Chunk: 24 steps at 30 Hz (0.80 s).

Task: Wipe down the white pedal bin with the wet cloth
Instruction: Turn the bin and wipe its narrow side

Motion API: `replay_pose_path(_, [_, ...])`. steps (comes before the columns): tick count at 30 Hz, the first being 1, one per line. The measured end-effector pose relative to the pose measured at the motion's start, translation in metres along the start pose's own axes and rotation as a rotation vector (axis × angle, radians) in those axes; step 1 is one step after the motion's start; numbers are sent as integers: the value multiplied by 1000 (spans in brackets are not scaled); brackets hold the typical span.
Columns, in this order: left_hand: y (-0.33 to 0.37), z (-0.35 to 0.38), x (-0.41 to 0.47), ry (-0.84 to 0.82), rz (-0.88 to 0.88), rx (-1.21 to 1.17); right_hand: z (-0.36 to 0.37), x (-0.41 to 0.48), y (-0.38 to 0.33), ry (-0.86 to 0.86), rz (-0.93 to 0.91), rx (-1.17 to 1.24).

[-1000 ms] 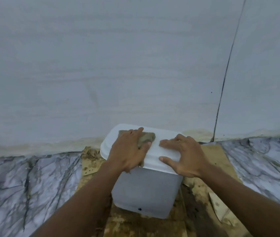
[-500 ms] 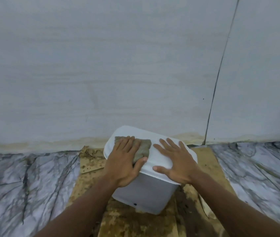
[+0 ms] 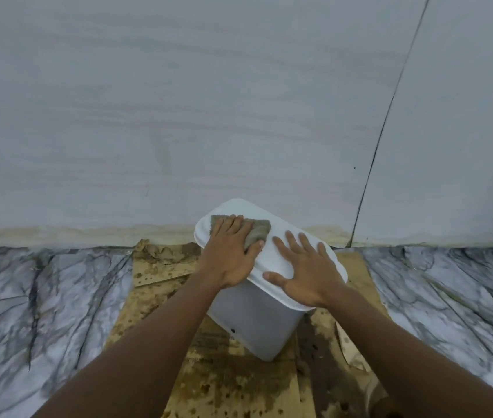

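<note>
The white pedal bin [image 3: 257,321] stands on stained cardboard close to the wall, its lid [image 3: 281,233] closed. A grey-brown wet cloth [image 3: 259,232] lies flat on the left part of the lid. My left hand [image 3: 230,254] presses down on the cloth, fingers pointing toward the wall. Flat on the right part of the lid rests my right hand [image 3: 305,267], fingers spread, holding nothing. The bin's pedal is not visible.
Wet, stained cardboard [image 3: 233,378] covers the floor under the bin. Grey-veined marble floor [image 3: 43,312] lies on both sides. A pale tiled wall [image 3: 209,116] with a dark grout line [image 3: 381,140] rises just behind the bin.
The cloth and my left hand have slid toward the lid's left end. My right hand went from gripping the lid's edge to lying flat on top. The bin looks turned slightly.
</note>
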<state>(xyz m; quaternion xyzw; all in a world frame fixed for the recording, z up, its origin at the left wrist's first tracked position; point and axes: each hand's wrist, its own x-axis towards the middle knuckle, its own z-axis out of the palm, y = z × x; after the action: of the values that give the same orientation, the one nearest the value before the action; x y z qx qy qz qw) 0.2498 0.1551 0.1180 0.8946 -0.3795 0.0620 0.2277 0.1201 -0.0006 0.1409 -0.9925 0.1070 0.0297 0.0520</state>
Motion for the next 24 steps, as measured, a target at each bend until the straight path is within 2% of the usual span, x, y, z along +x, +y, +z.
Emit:
replay_pose_path(7, [-12,25,30,104,51,-12,1,18,25,20,-51,6])
replay_pose_path(12, [-15,33,38,187,80,-42,-8,22,69,4,-250,90])
replay_pose_path(16, [-16,37,39,224,123,-88,2,20,91,77,-364,120])
replay_pose_path(19, [-15,35,41,284,147,-91,12,22,86,183,-335,189])
replay_pose_path(24, [-19,18,46,388,117,-179,10,19,53,210,-247,205])
